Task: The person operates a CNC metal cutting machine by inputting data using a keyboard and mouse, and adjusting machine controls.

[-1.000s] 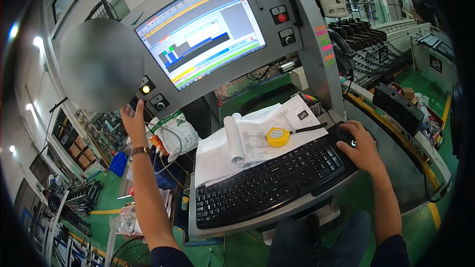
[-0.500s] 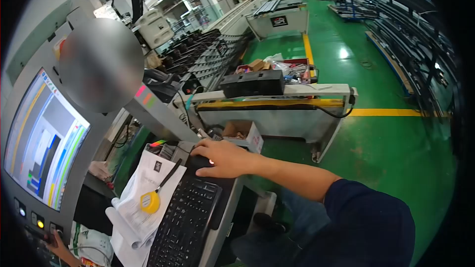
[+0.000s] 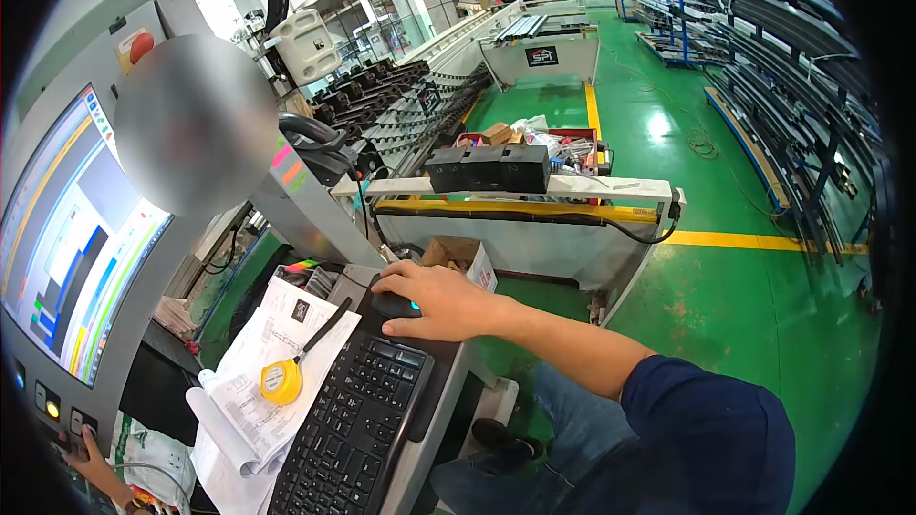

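My right hand (image 3: 444, 301) is wrapped over a black computer mouse (image 3: 393, 305), which shows a small blue light. The mouse rests on a dark ledge, just beyond the black keyboard (image 3: 353, 429). Left of the keyboard lie printed papers (image 3: 258, 348), partly rolled at one side, with a yellow tape measure (image 3: 281, 381) and its black strap on top. At the lower left, my left hand (image 3: 91, 465) reaches the control panel (image 3: 119, 401) below the screen, its fingers apart at a switch (image 3: 82, 422). Part of that hand is dim near the frame's edge.
A tilted monitor (image 3: 81, 238) stands at the left. Ahead are a machine frame (image 3: 515, 234) carrying a black box (image 3: 489, 164), and an open cardboard box (image 3: 468, 257) below. Long metal profiles (image 3: 782, 86) lie on racks at the right. The floor (image 3: 725, 315) is green.
The camera view has shifted slightly, and the picture is sharper. My right hand stays on the mouse, whose light looks blue now. My left hand remains at the panel, its fingers slightly moved.
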Available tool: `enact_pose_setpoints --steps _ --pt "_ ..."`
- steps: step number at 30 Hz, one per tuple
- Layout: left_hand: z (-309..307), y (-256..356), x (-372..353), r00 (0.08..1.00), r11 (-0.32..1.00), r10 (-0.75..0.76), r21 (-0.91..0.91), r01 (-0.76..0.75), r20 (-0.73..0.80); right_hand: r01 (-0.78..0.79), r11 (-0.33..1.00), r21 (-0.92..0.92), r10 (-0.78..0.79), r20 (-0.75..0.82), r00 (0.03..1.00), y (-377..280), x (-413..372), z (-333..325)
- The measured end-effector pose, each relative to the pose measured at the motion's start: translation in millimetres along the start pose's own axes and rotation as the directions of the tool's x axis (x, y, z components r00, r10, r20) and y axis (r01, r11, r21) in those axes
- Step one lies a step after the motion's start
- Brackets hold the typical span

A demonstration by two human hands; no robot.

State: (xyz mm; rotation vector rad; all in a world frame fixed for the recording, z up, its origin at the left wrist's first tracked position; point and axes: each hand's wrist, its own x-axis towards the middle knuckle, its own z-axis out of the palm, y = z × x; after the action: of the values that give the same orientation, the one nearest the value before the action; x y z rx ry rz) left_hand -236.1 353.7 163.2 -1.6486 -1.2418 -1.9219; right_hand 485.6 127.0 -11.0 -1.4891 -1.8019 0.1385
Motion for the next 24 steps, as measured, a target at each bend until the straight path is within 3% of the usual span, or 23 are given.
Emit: enact_pose_setpoints --steps 7,10,13,20,24 --pt "-0.8 -18.7 6.2 1.000 1.000 -0.009 0.015 0.009 -0.005 -0.018 1.000 0.012 0.018 0.020 1.000 -1.7 0.1 -1.3" --pt "-0.3 -28.2 9.8 0.991 0.978 0.119 0.178 -0.106 -0.063 -0.016 1.000 0.010 0.016 0.021 1.000 -1.0 0.9 -0.5" --pt "-1.2 -22.6 7.0 1.000 0.999 0.009 0.043 -0.009 0.006 -0.018 1.000 0.010 0.018 0.021 1.000 -1.1 0.0 -1.0" --pt "-1.1 -18.5 4.7 1.000 0.995 0.016 0.098 -0.014 -0.026 -0.010 1.000 0.011 0.009 0.015 1.000 -0.9 0.4 -1.2" --pt "-2.3 -19.6 3.4 1.000 0.996 -0.008 0.090 0.007 0.013 0.081 0.996 -0.030 -0.084 -0.095 0.992 2.8 -0.1 4.1"
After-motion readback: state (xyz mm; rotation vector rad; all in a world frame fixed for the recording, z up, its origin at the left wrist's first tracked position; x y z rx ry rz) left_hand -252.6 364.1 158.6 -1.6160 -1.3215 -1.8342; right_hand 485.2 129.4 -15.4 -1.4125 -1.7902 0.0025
